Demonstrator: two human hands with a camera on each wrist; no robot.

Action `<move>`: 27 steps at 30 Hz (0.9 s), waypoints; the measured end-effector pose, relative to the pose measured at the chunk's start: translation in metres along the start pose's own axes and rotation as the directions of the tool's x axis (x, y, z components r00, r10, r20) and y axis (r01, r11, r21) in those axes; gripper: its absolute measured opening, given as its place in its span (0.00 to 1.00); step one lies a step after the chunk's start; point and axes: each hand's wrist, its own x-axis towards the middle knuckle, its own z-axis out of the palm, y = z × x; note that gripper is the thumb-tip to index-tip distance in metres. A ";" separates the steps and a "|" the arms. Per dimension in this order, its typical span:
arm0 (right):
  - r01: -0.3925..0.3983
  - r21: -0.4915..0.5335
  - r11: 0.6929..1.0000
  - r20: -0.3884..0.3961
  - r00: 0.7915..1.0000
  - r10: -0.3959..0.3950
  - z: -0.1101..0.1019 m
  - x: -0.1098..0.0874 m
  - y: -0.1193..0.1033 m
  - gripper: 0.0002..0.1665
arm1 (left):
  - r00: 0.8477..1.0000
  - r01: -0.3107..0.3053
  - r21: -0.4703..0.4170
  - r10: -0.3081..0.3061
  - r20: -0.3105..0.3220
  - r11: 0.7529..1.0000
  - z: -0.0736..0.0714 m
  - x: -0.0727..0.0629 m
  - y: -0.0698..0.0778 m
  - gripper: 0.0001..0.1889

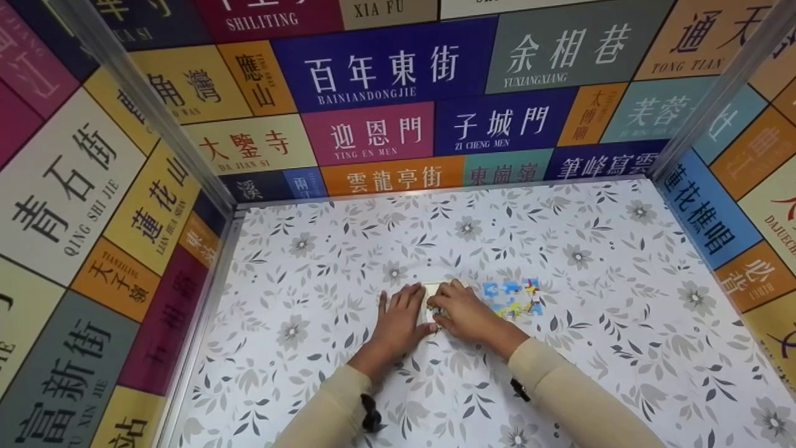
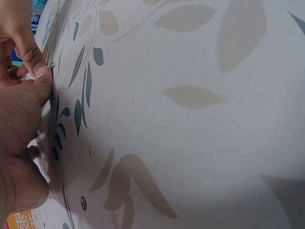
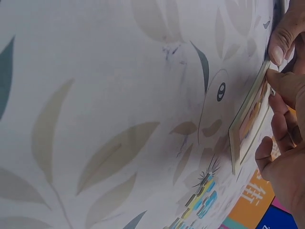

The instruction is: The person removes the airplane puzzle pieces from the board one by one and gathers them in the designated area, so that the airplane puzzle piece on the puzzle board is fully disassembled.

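A small puzzle board (image 3: pixel 235 152) with a pale raised rim lies on the table between the two hands, mostly covered by them in the head view. My left hand (image 1: pixel 398 320) rests along its left side, fingers extended, the thumb at the near edge. From the right, my right hand (image 1: pixel 466 312) reaches over the board with bent fingers. Its thumb and fingertips pinch a small colourful puzzle piece (image 1: pixel 435 309), largely hidden by the fingers. Just right of that hand, several blue and yellow puzzle pieces (image 1: pixel 511 297) lie flat in a cluster.
The table (image 1: pixel 348 249) has a white covering printed with grey leaves and flowers. Upright panels with coloured street-name blocks (image 1: pixel 379 65) stand along its back, left and right sides. Dark straps (image 1: pixel 371 414) hang at the cream sleeves.
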 end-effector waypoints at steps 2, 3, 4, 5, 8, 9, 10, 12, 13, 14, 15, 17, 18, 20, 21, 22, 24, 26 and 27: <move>-0.004 0.001 1.000 0.007 1.000 0.004 0.000 0.000 -0.001 0.14 | 1.000 -0.002 0.001 0.002 0.000 1.000 0.001 0.001 0.000 0.45; -0.008 0.005 1.000 0.013 1.000 0.008 -0.001 0.000 -0.002 0.14 | 1.000 -0.001 0.001 0.001 0.000 1.000 0.001 0.001 -0.001 0.45; -0.009 0.006 1.000 0.019 1.000 0.009 -0.001 0.000 -0.002 0.15 | 1.000 -0.001 0.002 0.001 -0.001 1.000 0.002 0.001 -0.001 0.45; -0.010 0.006 1.000 0.023 1.000 0.010 -0.001 0.001 -0.003 0.15 | 1.000 0.000 0.005 0.000 -0.002 1.000 0.002 0.002 -0.001 0.45; -0.008 0.007 1.000 0.031 0.999 0.008 -0.003 0.001 -0.003 0.17 | 1.000 0.000 0.015 0.001 -0.011 1.000 0.003 0.003 -0.001 0.45; -0.007 0.007 1.000 0.032 0.999 0.007 -0.003 0.001 -0.003 0.17 | 1.000 0.000 0.015 0.000 -0.010 1.000 0.003 0.003 0.000 0.45; -0.007 0.006 1.000 0.033 0.999 0.007 -0.004 0.000 -0.003 0.17 | 1.000 0.000 0.018 0.000 -0.011 1.000 0.003 0.003 0.000 0.45; -0.008 0.008 1.000 0.032 0.999 0.007 -0.005 0.000 -0.003 0.18 | 1.000 -0.002 0.022 0.002 -0.012 1.000 0.002 0.003 0.001 0.45; -0.009 0.009 1.000 0.031 0.999 0.008 -0.005 -0.001 -0.002 0.18 | 1.000 -0.002 0.026 0.002 -0.011 1.000 0.002 0.003 0.001 0.45; -0.009 0.012 1.000 0.029 1.000 0.009 -0.005 -0.001 -0.002 0.19 | 1.000 -0.002 0.026 0.003 -0.012 1.000 0.002 0.003 0.001 0.45; -0.011 0.017 1.000 0.029 1.000 0.011 -0.006 -0.001 -0.001 0.19 | 1.000 -0.003 0.022 0.003 -0.010 1.000 0.001 0.002 0.001 0.45; -0.016 0.030 0.999 0.025 1.000 0.016 -0.007 -0.003 0.000 0.19 | 1.000 -0.009 0.016 0.010 -0.017 1.000 0.001 0.002 0.001 0.45; -0.021 0.040 0.999 0.024 1.000 0.020 -0.008 -0.003 0.001 0.19 | 1.000 -0.013 0.010 0.013 -0.019 1.000 0.001 0.002 0.001 0.45; -0.031 0.056 0.998 0.022 0.999 0.030 -0.010 -0.005 0.004 0.18 | 0.999 -0.022 0.004 0.022 -0.027 1.000 0.001 0.001 0.001 0.46; -0.038 0.065 0.997 0.023 0.999 0.037 -0.011 -0.005 0.005 0.18 | 0.999 -0.023 0.002 0.023 -0.027 1.000 0.000 0.001 0.002 0.46; -0.045 0.073 0.996 0.023 0.999 0.044 -0.012 -0.007 0.007 0.18 | 1.000 -0.021 0.001 0.021 -0.023 1.000 0.000 0.001 0.002 0.46; -0.058 0.093 0.994 0.018 0.998 0.057 -0.013 -0.009 0.010 0.17 | 1.000 -0.013 -0.008 0.013 -0.010 1.000 0.001 0.001 0.001 0.46; -0.067 0.116 0.991 0.013 0.998 0.066 -0.015 -0.012 0.012 0.17 | 1.000 -0.005 -0.004 0.005 -0.002 1.000 0.000 0.000 0.000 0.46; -0.070 0.127 0.989 0.010 0.998 0.069 -0.015 -0.013 0.014 0.17 | 1.000 -0.003 -0.007 0.003 0.001 1.000 0.000 0.000 0.000 0.46</move>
